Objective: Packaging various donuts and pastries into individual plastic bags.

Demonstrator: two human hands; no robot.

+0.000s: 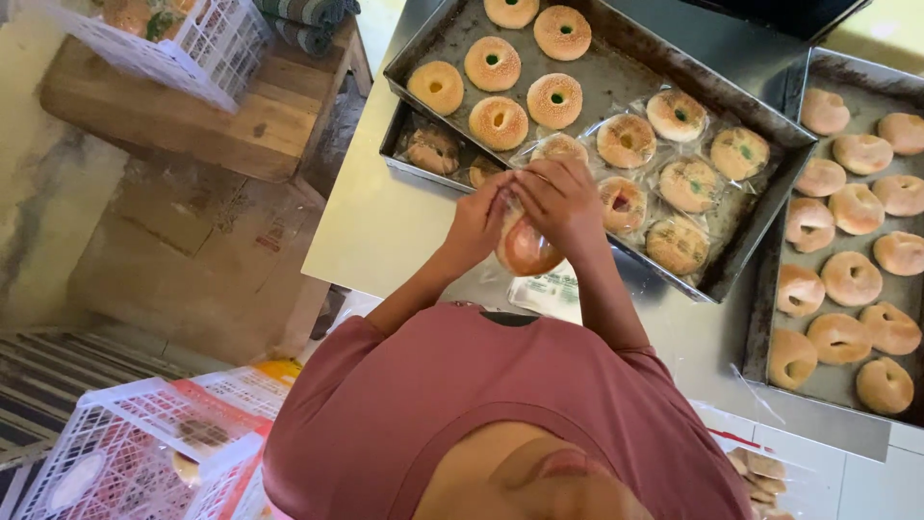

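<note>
While both your hands, left [478, 223] and right [561, 200], close around a round brown bun in clear plastic wrap [526, 248] above the near table edge, the dark metal tray [616, 82] holds several buns wrapped, six bare.

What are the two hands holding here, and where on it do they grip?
Both hands hold one round bun in a clear plastic bag. The left hand and right hand pinch the bag's top, above the bun.
</note>
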